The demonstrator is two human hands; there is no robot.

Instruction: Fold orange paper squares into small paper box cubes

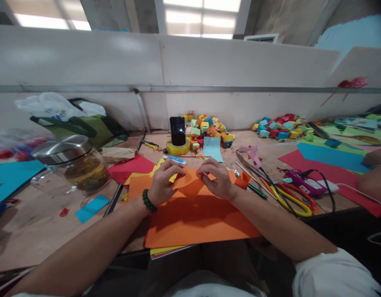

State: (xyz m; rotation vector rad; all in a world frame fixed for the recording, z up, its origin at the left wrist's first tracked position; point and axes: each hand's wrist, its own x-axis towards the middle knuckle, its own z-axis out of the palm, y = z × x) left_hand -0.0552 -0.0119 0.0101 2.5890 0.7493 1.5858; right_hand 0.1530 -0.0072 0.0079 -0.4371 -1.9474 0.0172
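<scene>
Here, left hand [164, 182] and right hand [217, 178] pinch a small folded orange paper piece [190, 180] at frame centre; creases are best pressed firmly with edges aligned.

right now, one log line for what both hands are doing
left hand: pinching orange paper piece | right hand: pinching same piece | under: orange sheet | nearby: phone, scissors

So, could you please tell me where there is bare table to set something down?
Bare table lies in front of the glass jar, beside the small blue slip. Between the phone and both hands, and around the scissors, it is crowded.
</scene>
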